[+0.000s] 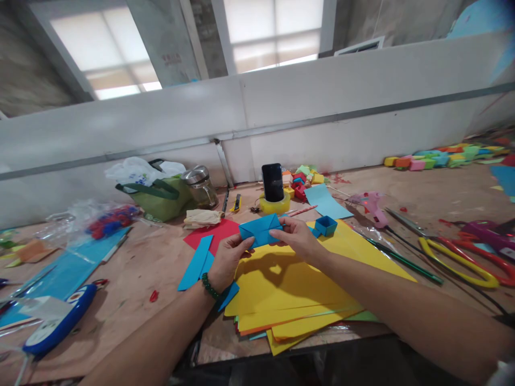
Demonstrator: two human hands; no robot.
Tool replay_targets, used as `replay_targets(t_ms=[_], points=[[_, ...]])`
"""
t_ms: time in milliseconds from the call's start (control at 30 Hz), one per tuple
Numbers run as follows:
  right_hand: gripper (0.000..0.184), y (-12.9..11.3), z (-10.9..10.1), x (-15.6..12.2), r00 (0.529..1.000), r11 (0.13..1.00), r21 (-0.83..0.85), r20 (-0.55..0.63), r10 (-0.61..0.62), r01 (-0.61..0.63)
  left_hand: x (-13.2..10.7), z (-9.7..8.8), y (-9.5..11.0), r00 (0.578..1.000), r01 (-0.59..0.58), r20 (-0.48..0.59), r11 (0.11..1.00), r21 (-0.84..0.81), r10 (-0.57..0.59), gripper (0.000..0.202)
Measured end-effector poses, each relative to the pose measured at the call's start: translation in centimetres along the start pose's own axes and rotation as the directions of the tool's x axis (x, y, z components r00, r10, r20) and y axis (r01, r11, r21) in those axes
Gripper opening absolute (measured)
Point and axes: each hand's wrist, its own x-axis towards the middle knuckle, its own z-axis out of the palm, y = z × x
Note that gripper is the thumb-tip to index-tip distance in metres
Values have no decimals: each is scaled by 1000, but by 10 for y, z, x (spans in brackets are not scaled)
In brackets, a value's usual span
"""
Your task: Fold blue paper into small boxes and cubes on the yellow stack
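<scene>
1. Your left hand (229, 258) pinches the left end of the folded blue paper piece (260, 229), thumb on its face.
2. Your right hand (295, 236) pinches the right end in the same way.
3. You hold the piece in the air over the far-left edge of the stack of yellow paper sheets (306, 284).
4. The small open blue paper box (325, 225) sits on the stack's far edge, just beside your right hand.
5. The flat blue paper strips (197, 261) lie just left of the stack.
6. The black phone (272, 182) stands upright in a yellow tape roll (275, 205) beyond the stack.
7. The yellow-handled scissors (458, 261) lie right of the stack.
</scene>
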Motion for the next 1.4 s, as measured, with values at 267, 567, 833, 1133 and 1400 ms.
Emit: replay_targets(t_ms=[267,567,833,1133,1400], points=[[37,4,1,0,999,999,23,18,-39,39,0,2,1,1000,-19,7,998,57,18,43],[38,1,3,-2,995,995,-25,14,-94,95,-6,3,7,995,79,60,996,47,-81,44],[42,5,1,-1,994,993,-31,11,-112,112,0,1,-1,998,11,53,999,50,-14,43],[40,2,0,-2,997,997,-20,17,-75,75,-1,3,2,1000,1,20,999,35,-2,47],[44,5,-3,0,998,998,-11,13,-54,54,0,0,-2,993,68,93,998,-1,-67,44]])
